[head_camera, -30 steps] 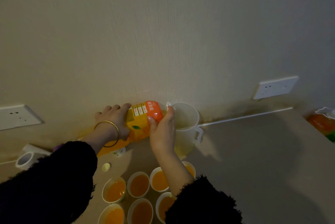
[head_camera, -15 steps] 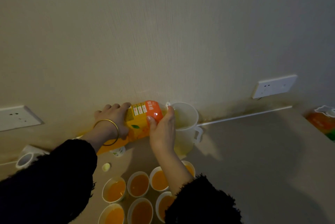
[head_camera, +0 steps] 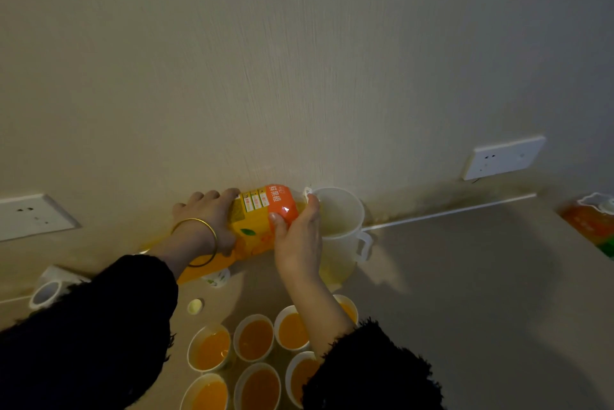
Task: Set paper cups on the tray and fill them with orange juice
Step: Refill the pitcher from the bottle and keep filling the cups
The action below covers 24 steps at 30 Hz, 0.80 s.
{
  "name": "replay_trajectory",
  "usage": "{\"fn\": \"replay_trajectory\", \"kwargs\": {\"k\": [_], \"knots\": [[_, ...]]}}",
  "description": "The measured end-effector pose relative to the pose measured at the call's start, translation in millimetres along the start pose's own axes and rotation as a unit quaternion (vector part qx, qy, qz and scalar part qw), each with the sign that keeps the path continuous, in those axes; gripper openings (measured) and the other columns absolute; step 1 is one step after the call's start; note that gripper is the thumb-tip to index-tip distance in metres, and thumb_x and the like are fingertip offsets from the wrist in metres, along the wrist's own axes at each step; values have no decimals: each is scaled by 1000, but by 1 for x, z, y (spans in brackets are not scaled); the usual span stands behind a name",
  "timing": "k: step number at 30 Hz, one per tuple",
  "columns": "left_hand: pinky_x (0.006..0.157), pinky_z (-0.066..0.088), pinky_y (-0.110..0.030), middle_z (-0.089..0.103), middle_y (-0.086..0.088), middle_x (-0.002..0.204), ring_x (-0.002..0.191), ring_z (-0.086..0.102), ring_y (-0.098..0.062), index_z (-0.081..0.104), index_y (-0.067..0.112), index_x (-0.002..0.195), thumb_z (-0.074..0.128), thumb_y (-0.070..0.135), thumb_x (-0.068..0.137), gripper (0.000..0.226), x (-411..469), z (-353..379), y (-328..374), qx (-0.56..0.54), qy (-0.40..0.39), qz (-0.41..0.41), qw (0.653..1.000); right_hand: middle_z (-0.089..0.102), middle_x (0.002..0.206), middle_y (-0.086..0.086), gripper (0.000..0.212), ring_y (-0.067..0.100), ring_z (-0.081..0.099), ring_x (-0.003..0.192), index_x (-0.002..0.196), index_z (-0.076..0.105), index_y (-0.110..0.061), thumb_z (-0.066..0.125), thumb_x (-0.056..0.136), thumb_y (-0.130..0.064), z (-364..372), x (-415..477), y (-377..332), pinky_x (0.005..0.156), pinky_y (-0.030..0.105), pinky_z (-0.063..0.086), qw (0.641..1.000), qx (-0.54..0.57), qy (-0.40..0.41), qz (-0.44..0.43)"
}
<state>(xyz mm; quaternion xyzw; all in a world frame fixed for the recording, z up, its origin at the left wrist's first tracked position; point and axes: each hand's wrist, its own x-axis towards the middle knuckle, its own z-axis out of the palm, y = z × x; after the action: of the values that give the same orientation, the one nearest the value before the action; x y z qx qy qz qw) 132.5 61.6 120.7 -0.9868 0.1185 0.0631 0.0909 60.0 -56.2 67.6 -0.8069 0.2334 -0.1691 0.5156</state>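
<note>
An orange juice carton lies tipped on its side, its top end over the mouth of a translucent plastic jug by the wall. My left hand grips the carton's middle from behind. My right hand holds its top end next to the jug's rim. Several paper cups filled with orange juice stand close together near the bottom of the view, partly hidden by my right sleeve. The tray under them cannot be made out.
A small yellow cap lies on the counter left of the cups. A small white cup sits under the carton. A tape roll lies at far left, another juice carton at far right. Wall sockets flank the scene.
Both hands and the carton hold almost the same pose over the jug; only the view has shifted slightly.
</note>
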Motion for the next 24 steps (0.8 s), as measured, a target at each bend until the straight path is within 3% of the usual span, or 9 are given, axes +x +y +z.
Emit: {"fn": "replay_trajectory", "kwargs": {"k": [24], "knots": [[97,37,-44,44,2,132,125,38,-25,19,36,142,83,38,55,108,3,0,2,6,-8,2,1000,38,146,5,74,22,39,134,149,14,-17,57,92,-38,-3,0,2,106,37,40,1000,-1,3,-3]]}}
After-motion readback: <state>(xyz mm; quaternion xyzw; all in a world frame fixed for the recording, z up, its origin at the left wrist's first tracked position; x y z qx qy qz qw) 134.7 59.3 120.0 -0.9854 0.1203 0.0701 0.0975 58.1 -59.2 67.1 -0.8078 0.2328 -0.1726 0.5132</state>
